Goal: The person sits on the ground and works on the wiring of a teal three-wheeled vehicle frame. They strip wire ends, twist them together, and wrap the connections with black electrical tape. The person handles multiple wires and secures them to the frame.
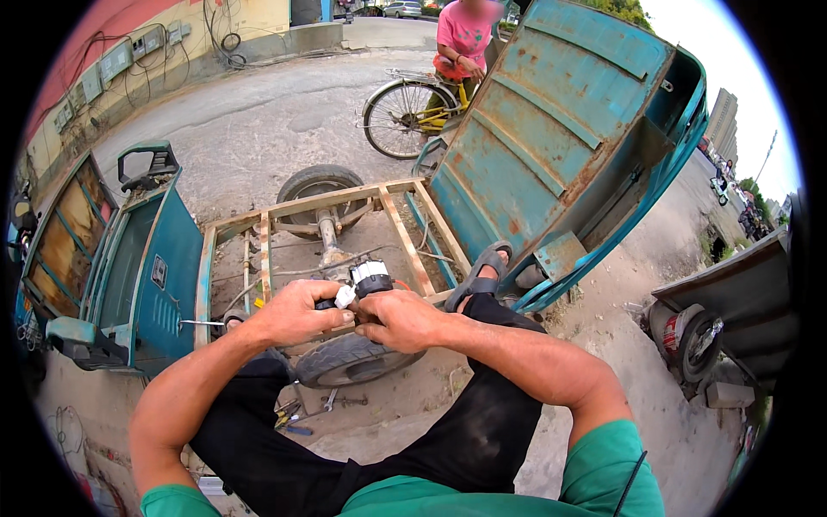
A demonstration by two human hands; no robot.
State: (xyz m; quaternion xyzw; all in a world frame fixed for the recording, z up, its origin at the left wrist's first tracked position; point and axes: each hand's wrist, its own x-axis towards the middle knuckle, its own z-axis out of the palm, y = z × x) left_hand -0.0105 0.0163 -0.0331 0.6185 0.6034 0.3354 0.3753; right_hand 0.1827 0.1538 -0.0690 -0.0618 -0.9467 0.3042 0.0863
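Above the open vehicle frame [398, 226], both of my hands are close together. My left hand [300, 315] is closed, its thumb and fingers around a small white plastic connector [345, 296] with a black piece beside it. My right hand [398, 319] is closed on a rounded black and silver-white part [370, 277], which looks like a small motor. A short orange wire [401, 284] shows next to it. My fingers hide the undersides of these parts. Near my left wrist a thin metal rod [202, 323] sticks out; where it ends is hidden.
A rusty teal cargo bed [543, 112] stands tipped up on the right. The teal front body [155, 276] is at left. Wheels [357, 360] flank the axle [329, 234]. Hand tools [297, 415] lie below. Beyond, a person in pink [465, 39] stands by a yellow bicycle [413, 112].
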